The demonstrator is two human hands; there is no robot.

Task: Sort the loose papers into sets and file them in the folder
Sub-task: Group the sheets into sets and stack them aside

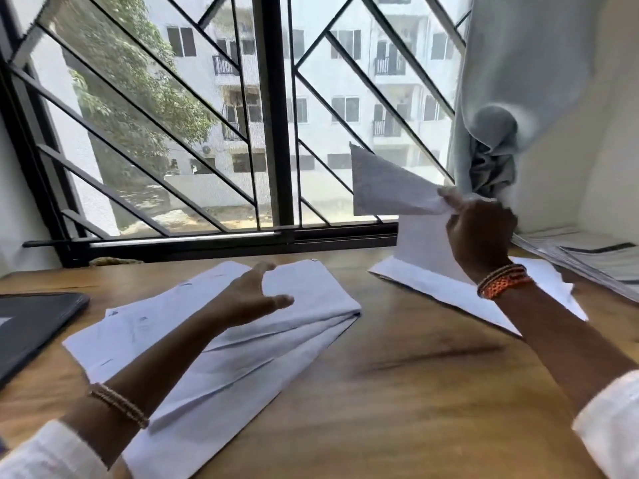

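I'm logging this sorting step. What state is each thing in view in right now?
Left hand: open, above the fanned white papers lying on the wooden table.
Right hand: raised, gripping a bent white sheet.
Right white paper pile: flat on table.
Printed paper stack: far right.
Dark folder: lying at left edge.

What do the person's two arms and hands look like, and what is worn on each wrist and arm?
Both arms wear white sleeves pushed up toward the elbows. The left hand has a thin band of small brownish beads around its wrist. The right hand has a wider stack of orange and dark braided bands on its wrist. No rings or watch can be seen.
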